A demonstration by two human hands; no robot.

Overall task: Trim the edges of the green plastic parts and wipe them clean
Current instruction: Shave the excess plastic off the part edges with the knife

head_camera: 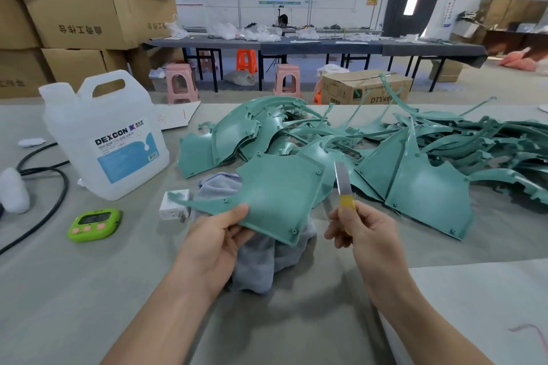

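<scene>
As things stand: trim step on one part, blade not touching it; early in the job, judging by the heap.
Left hand (219, 234): thumb on top, fingers under, pinching the near edge of a green part (275, 195) above the grey cloth (267, 258).
Right hand (364, 234): curled round a yellow-handled knife (344, 187), blade up, just right of the part's edge.
Pile (385, 151): many green parts heaped on the table (89, 290) behind; cannot tell which are trimmed.
Left to do: trim this part, wipe it, then the heap.
Wipe kit: cloth under the part, jug (106, 139) to the left.
</scene>
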